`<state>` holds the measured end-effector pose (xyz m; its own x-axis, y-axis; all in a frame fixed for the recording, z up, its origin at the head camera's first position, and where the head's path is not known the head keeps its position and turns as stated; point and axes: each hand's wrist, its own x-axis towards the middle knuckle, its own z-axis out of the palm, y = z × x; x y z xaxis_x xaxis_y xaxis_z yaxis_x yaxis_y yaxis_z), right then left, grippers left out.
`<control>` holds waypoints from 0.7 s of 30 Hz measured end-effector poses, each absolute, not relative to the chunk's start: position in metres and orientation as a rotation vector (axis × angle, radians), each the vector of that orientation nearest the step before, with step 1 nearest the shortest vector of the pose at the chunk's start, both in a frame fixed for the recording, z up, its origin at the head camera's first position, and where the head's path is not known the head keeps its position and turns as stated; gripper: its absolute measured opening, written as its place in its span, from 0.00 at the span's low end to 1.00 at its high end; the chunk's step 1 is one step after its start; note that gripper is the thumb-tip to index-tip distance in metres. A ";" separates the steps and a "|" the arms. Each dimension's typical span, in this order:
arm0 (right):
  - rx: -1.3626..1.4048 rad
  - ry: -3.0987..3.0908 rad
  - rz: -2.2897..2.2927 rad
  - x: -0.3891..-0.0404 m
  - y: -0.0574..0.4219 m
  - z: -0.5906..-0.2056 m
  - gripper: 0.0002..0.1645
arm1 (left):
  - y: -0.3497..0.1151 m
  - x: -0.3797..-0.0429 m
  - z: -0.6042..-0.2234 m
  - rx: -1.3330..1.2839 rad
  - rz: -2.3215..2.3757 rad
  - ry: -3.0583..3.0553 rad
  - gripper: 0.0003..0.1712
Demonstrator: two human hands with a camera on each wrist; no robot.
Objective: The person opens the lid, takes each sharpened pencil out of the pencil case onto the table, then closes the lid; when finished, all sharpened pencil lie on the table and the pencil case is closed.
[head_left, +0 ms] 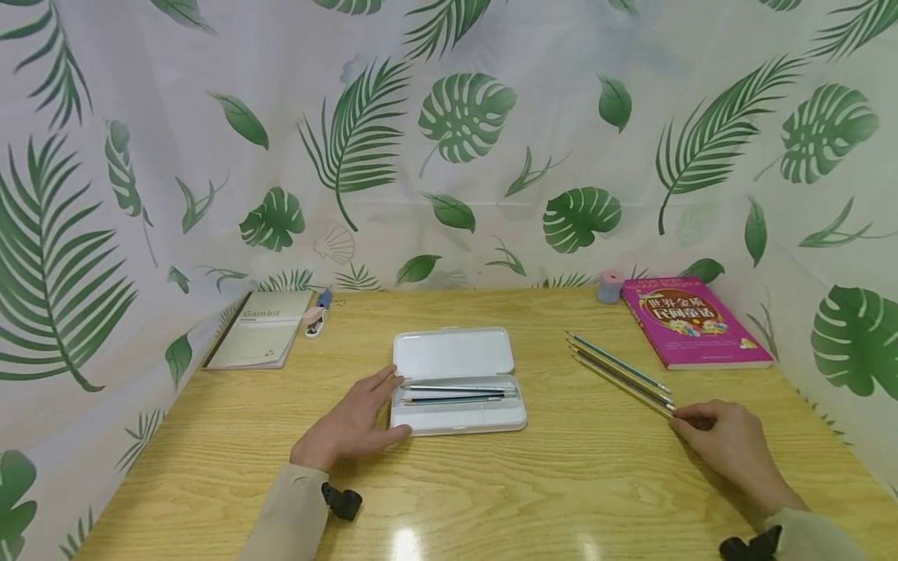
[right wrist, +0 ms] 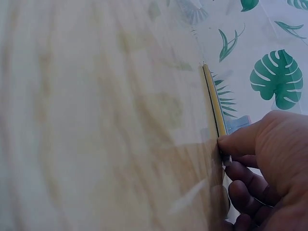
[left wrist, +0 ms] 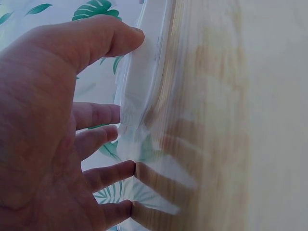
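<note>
A white pencil case (head_left: pixel 457 429) lies with its lid up, and several pencils (head_left: pixel 456 400) are inside it. My left hand (head_left: pixel 354 421) is at the case's left end, thumb by the front edge and fingers spread along the side. In the left wrist view those fingers (left wrist: pixel 103 174) are fairly straight. To the right, several pencils (head_left: pixel 617 362) lie side by side on the table, tips pointing away to the left. My right hand (head_left: pixel 726 444) pinches the near end of the yellow pencil (right wrist: pixel 214 98) between thumb and forefinger.
A magenta book (head_left: pixel 694 323) lies at the back right, beside a pink and blue cylinder (head_left: pixel 610 287). At the back left are a notebook (head_left: pixel 261 331), a small stapler (head_left: pixel 315 321) and a blue item (head_left: pixel 324 298). Leaf-patterned sheeting (head_left: pixel 466 171) surrounds the wooden table (head_left: pixel 491 491).
</note>
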<state>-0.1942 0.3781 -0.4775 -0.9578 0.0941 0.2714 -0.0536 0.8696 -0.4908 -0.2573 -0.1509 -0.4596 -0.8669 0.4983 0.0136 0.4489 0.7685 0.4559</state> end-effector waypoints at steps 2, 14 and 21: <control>-0.031 -2.754 0.738 -0.195 0.378 -0.478 0.09 | -0.151 -0.257 -0.459 0.768 0.698 2.851 0.47; -0.081 -2.687 0.769 -0.193 0.374 -0.472 0.13 | -0.152 -0.258 -0.461 0.783 0.695 2.858 0.47; -0.069 -2.699 0.779 -0.197 0.368 -0.467 0.12 | -0.153 -0.259 -0.461 0.776 0.685 2.855 0.46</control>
